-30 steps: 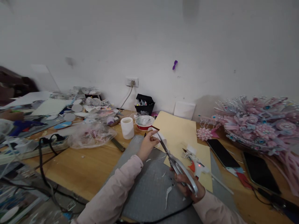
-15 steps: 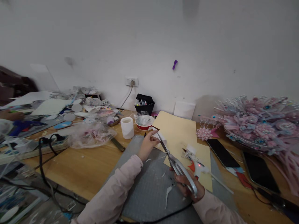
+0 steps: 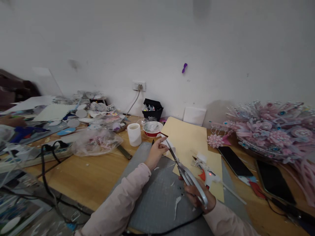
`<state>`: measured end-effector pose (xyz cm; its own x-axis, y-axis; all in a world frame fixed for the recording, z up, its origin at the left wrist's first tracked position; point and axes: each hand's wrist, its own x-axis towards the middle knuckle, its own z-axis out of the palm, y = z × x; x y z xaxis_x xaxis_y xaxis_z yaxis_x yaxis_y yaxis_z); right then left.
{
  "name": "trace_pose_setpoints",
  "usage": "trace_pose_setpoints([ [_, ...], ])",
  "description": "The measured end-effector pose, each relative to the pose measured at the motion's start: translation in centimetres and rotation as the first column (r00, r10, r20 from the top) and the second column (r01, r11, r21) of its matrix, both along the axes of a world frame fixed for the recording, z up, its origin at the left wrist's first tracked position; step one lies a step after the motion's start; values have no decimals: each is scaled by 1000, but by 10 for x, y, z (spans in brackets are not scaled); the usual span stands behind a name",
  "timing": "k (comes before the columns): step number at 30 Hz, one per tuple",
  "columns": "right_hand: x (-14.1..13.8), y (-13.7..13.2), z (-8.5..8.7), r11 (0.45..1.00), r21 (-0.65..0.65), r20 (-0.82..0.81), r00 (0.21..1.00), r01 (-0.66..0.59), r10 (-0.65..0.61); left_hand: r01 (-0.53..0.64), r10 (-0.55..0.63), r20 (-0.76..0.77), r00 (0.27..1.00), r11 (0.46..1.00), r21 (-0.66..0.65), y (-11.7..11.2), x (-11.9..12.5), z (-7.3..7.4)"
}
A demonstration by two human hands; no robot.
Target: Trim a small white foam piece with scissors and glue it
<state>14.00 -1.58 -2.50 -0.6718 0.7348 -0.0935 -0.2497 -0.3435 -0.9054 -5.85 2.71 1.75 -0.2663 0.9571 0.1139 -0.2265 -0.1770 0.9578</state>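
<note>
My right hand (image 3: 199, 194) is wrapped round the grey handles of a pair of scissors (image 3: 185, 173), whose blades point up and left, slightly apart. Between the blades and my left hand (image 3: 156, 152) is a small white piece of paper (image 3: 169, 142), pinched in the left fingers. Both hands are above a grey cutting mat (image 3: 157, 193) with white offcuts (image 3: 176, 205) lying on it. Just right of the blades, a hot glue gun (image 3: 209, 178) with an orange trigger and a lit red light rests on yellow paper (image 3: 188, 132).
A white roll (image 3: 134, 135), a red-rimmed bowl (image 3: 152, 129) and a black pen box (image 3: 152, 109) stand behind. Two phones (image 3: 235, 161) and pink beaded headpieces (image 3: 273, 131) are at right. Leftward lie a power strip (image 3: 54, 151), plastic bag (image 3: 97, 142) and another person's hand (image 3: 12, 121).
My hands, the scissors and the white paper look almost unmoved. At the far left, the other person's hand has shifted slightly.
</note>
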Motion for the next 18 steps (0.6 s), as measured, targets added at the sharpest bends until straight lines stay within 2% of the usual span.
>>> trace_pose_setpoints([
  [18,-3,1,2,999,-26,2,1000,-19,20,-2,2,17,1000,1000,8,1,-1,-1],
])
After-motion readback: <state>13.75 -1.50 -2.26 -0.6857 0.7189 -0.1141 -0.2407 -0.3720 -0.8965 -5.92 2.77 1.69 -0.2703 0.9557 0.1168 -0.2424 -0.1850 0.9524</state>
